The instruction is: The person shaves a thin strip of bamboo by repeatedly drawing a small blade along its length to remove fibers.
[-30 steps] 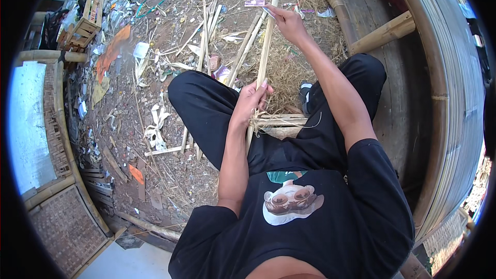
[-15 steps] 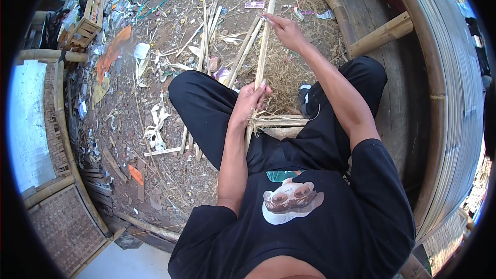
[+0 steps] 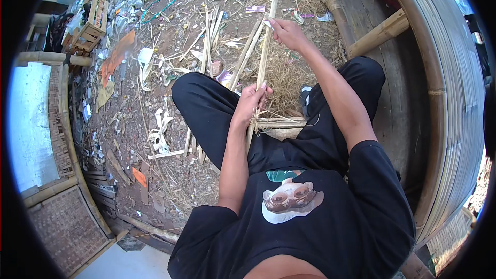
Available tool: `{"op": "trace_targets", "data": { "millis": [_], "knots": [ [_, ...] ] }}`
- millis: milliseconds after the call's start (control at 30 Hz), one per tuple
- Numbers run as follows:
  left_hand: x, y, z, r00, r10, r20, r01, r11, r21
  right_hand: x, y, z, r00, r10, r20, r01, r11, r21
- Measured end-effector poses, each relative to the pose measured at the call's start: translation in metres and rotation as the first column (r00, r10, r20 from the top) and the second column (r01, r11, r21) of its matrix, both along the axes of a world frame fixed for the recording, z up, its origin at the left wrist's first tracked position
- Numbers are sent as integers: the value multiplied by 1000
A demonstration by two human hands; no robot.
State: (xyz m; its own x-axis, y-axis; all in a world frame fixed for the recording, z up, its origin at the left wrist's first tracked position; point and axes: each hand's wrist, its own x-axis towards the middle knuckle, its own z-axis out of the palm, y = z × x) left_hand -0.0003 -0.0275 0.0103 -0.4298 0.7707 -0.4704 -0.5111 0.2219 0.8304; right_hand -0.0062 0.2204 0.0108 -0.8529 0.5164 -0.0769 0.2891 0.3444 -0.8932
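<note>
A long, pale bamboo slat [image 3: 265,54] stretches away from my lap. My left hand [image 3: 251,101] is wrapped round its near part. Up near the slat's far part, my right hand [image 3: 289,35] is closed in a pinch, with a small pale tip [image 3: 267,23] showing at its fingers against the slat. What that tip belongs to is too small to tell. Beside my left hand, loose fibres [image 3: 255,119] hang where the slat meets a short bundle of crosswise bamboo strips [image 3: 281,123] by my lap.
More bamboo strips [image 3: 246,51] lie on the littered ground left of the slat, with others [image 3: 208,33] farther left. Dry shavings [image 3: 284,82] cover the ground between my legs. Bamboo rails and a plank ledge [image 3: 356,5] stand at right; a wooden crate [image 3: 93,20] is far left.
My right hand has come slightly nearer along the slat, and a pale tip now shows at its fingers. My left hand keeps its hold. The view has shifted a little.
</note>
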Motion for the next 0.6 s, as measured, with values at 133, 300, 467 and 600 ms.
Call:
{"op": "trace_targets", "data": {
  "millis": [133, 300, 467, 600],
  "knots": [
    [-1, 2, -2, 999, -44, -19, 44, 999, -28, -3, 2, -10, 928, 76, -364, 100, 892, 441],
    [0, 0, -4, 995, -44, -94, 40, 998, -43, -3, -8, -10, 978, -25, -209, 117, 890, 441],
    [0, 2, -7, 995, -51, -83, 47, 998, -44, -2, -11, -24, 961, -86, -264, 174, 927, 333],
    [-8, -1, -16, 990, -20, -142, 11, 998, -65, 3, -38, -15, 960, 42, -277, 68, 924, 377]
  ]
}}
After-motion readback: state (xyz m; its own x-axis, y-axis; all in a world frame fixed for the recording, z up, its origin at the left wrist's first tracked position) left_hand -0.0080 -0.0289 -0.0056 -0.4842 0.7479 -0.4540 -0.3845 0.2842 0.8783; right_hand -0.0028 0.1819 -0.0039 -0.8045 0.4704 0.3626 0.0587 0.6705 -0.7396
